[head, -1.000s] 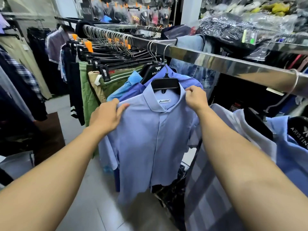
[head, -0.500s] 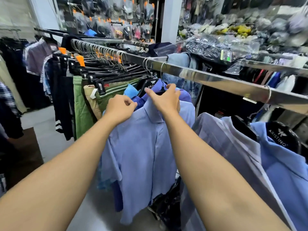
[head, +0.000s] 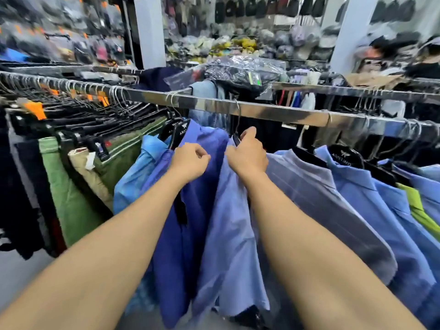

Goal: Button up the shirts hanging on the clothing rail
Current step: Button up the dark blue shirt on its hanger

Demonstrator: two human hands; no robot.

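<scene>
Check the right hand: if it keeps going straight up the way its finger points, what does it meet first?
Probably the metal clothing rail just above the right hand; the black hanger it holds already hooks there. Depth unclear.

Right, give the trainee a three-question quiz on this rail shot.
1. True or false: the right hand is at the top of the light blue shirt, by its hanger.
2. Which colour hangs just left of the dark blue shirt? A) sky blue B) red C) white
3. Fill in: the hangers hook over a metal ____.

Key: 1 true; 2 A; 3 rail.
</scene>
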